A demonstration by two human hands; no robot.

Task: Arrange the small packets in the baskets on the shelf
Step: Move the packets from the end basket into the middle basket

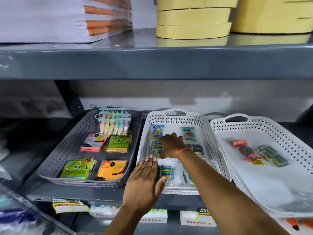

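On the shelf [105, 194], the middle white basket [176, 116] holds the small packets [166, 172]. The right hand [171, 145] reaches deep into it, fingers curled down onto packets near its far end; whether it grips one I cannot tell. The left hand [144, 182] lies flat and open at the basket's front left corner, holding nothing.

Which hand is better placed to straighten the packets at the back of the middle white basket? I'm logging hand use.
Probably the right hand: it reaches deep into the middle white basket, fingers on the packets there. The left hand lies flat at the near corner.
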